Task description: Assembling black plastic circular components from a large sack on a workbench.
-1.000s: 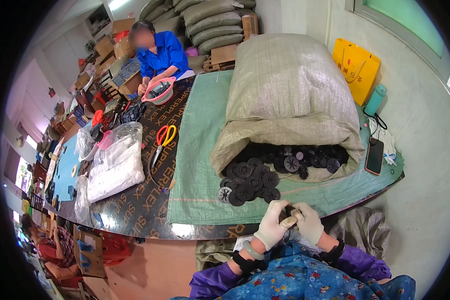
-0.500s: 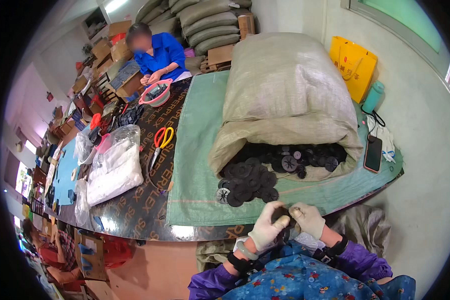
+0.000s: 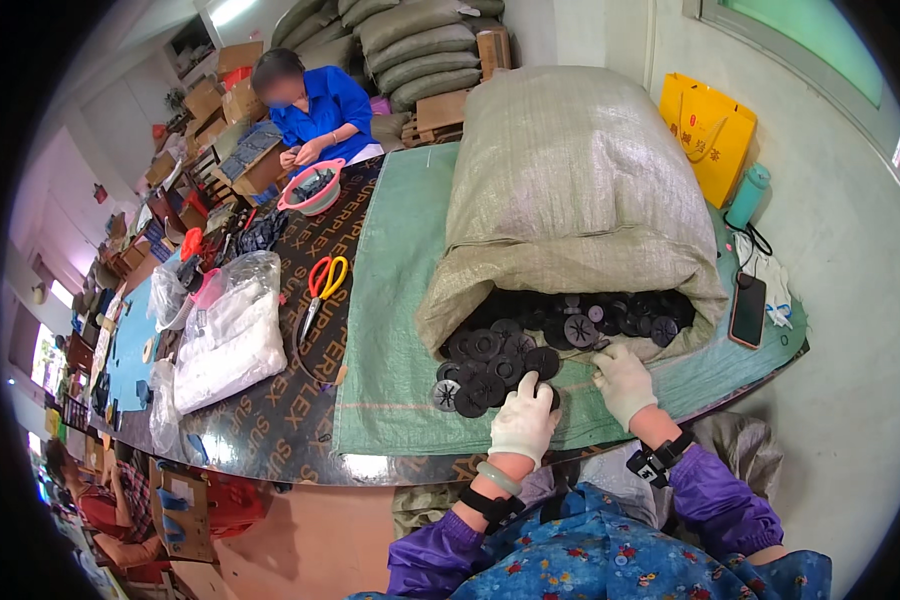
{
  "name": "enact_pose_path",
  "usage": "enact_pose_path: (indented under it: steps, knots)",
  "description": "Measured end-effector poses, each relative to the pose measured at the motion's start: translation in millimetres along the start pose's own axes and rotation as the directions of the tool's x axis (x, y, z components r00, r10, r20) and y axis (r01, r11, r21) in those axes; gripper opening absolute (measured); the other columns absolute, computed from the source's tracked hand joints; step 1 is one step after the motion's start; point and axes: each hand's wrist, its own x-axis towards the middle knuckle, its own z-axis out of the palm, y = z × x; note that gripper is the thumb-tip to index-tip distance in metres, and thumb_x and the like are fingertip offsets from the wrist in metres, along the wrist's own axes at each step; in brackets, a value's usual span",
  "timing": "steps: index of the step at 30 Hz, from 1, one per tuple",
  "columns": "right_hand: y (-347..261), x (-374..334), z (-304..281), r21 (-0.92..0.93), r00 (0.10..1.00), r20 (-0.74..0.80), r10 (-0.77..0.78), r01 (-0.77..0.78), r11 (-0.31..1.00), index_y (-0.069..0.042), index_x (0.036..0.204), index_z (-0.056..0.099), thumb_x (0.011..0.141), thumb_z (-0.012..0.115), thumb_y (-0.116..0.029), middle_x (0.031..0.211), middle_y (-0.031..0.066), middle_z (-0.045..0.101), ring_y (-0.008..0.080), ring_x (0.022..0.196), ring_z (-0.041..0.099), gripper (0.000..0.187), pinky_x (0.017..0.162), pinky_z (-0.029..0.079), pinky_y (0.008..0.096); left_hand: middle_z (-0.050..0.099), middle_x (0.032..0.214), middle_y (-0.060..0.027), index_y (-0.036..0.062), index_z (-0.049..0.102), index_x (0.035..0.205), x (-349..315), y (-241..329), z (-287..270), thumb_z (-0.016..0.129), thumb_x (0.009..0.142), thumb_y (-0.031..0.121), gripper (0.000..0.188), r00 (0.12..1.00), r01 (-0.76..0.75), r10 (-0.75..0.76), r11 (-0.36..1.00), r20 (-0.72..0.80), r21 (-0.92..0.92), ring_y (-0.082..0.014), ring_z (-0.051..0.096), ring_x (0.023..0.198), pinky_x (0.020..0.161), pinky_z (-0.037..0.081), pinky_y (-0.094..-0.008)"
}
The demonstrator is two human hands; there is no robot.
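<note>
Fingers (image 3: pixel 530 384) of the left hand (image 3: pixel 523 425), white-gloved: slightly apart, at the near right edge of the pile of black discs (image 3: pixel 485 365); whether they gripped one, could not tell. Fingers of the right hand (image 3: pixel 625 385), likewise gloved: curled close together, farther right, just before the mouth of the woven sack (image 3: pixel 580 170); any hold hidden. Change noted: a second earlier both hands met around a small dark piece, short of the near edge of the table (image 3: pixel 260 430); they had since parted and gone forward, apparently a turn from one piece to the discs. Pile: on the green sheet (image 3: pixel 400 300), mostly left of and beyond the left fingertips. Far: sack, open toward the hands, more discs inside.
</note>
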Motion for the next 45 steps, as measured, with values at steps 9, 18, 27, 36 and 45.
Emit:
enact_pose_path:
  steps: [9,18,27,36,45]
  knots:
    - [-15.9,-29.8,-7.2,0.111,0.998,0.044,0.050,-0.055,0.992,-0.012,0.101,0.059,0.082,0.063,-0.017,0.100,0.0131,0.057,0.0330,0.092,0.059,0.021,0.076,0.049,0.0433,0.063,0.089,-0.0039,0.0135,0.061,0.098,-17.7,-18.4,3.1,0.066,0.079,0.019,0.019,0.948,-0.174,0.161,0.984,-0.275,-0.026,-0.0250,0.061,0.082,0.066,0.052,-0.0368]
    - [-19.8,-44.2,-12.6,0.285,0.999,0.053,-0.009,-0.007,0.959,-0.010,0.103,0.061,0.082,0.064,-0.023,0.104,0.0136,0.057,0.0339,0.095,0.058,0.024,0.078,0.049,0.0415,0.062,0.073,-0.0078,0.0105,0.058,0.094,-35.7,-13.9,16.2,0.061,0.089,0.021,0.012,0.960,0.073,-0.227,0.771,-0.166,-0.633,-0.0241,0.060,0.062,0.061,0.050,-0.0356]
    - [-54.4,-64.6,-30.0,0.430,0.975,-0.063,-0.211,0.217,0.876,-0.012,0.111,0.061,0.087,0.058,-0.032,0.106,0.0108,0.058,0.0319,0.095,0.059,0.032,0.078,0.050,0.0384,0.058,0.085,-0.0049,0.0027,0.051,0.100,-43.0,3.2,-4.9,0.058,0.093,0.016,0.017,0.953,0.302,-0.012,-0.049,0.303,-0.952,-0.0108,0.059,0.067,0.059,0.050,-0.0238]
    - [-44.6,-70.3,-19.4,0.801,0.987,0.155,0.037,-0.147,0.580,-0.008,0.110,0.060,0.086,0.061,-0.028,0.100,0.0133,0.058,0.0296,0.091,0.060,0.032,0.078,0.048,0.0356,0.059,0.100,-0.0075,0.0034,0.043,0.129,-32.5,5.9,5.2,0.063,0.090,0.022,0.047,0.873,-0.461,0.275,0.733,-0.402,-0.500,-0.0110,0.057,0.073,0.064,0.048,-0.0234]
    - [-42.6,-69.4,-21.7,0.707,0.841,0.517,0.158,-0.524,0.475,-0.006,0.103,0.059,0.093,0.051,-0.039,0.100,0.0169,0.059,0.0311,0.091,0.060,0.036,0.076,0.048,0.0377,0.058,0.104,-0.0100,0.0028,0.047,0.126,-40.4,7.3,8.8,0.066,0.088,0.026,0.049,0.963,-0.268,0.192,0.699,-0.187,-0.663,-0.0195,0.057,0.088,0.078,0.048,-0.0331]
